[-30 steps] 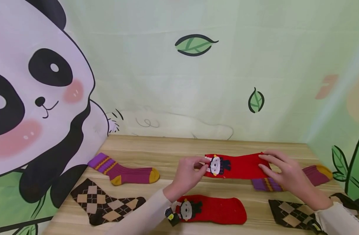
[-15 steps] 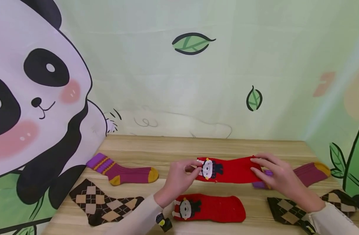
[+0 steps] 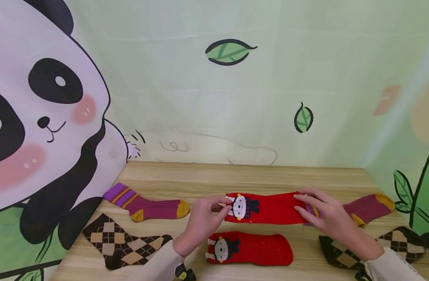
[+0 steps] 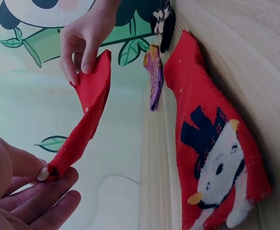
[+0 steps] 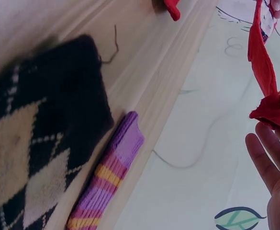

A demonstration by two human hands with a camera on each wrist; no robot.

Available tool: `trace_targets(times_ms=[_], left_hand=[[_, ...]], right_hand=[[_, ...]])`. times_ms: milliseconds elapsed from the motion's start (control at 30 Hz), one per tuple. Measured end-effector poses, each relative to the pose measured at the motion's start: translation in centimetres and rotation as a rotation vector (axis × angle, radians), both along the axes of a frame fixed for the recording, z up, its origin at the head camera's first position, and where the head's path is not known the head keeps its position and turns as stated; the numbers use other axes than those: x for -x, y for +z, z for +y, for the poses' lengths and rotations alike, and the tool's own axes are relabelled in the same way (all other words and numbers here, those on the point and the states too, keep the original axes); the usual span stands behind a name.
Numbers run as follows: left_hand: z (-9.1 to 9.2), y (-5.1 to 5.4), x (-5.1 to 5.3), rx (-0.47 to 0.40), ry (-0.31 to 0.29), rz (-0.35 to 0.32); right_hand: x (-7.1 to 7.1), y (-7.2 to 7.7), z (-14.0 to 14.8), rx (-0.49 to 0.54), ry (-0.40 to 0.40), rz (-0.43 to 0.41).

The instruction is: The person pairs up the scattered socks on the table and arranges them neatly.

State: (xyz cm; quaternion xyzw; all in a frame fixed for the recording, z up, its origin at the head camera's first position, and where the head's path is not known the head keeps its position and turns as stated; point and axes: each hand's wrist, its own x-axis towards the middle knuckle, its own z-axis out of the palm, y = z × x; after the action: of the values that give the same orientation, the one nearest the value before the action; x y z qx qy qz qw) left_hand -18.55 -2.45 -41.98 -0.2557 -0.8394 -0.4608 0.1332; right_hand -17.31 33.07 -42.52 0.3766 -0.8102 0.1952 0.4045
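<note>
A red sock (image 3: 270, 208) with a white animal face and dark patch is stretched level between both hands, raised off the table. My left hand (image 3: 204, 218) pinches its patterned end between thumb and fingers; in the left wrist view that left hand (image 4: 29, 191) grips the red edge. At the other end, my right hand (image 3: 328, 214) pinches the plain red end, as the right wrist view also shows with the right hand (image 5: 278, 158). Just below, a matching red sock (image 3: 260, 249) lies flat on the table, its face print toward the left.
On the left lie a purple and yellow sock (image 3: 158, 208) and a brown argyle sock (image 3: 130, 248). Toward the right, partly behind my right hand and arm, are another purple sock (image 3: 369, 207) and another argyle sock (image 3: 400, 242). A printed cloth backdrop (image 3: 186, 97) rises behind the wooden table (image 3: 200, 171).
Both hands have moved left and slightly down toward me with the red sock, bringing it nearer above the matching sock. The socks on the table have stayed put.
</note>
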Motion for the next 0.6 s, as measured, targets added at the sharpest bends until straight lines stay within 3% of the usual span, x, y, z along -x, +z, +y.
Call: trace_targets(times_ms=[600], left_hand=[[-2.2,-1.0,-1.3,0.008,0.015,-0.018]], right_hand=[[-1.6,-1.5,-1.6,0.027,0.060,-0.083]])
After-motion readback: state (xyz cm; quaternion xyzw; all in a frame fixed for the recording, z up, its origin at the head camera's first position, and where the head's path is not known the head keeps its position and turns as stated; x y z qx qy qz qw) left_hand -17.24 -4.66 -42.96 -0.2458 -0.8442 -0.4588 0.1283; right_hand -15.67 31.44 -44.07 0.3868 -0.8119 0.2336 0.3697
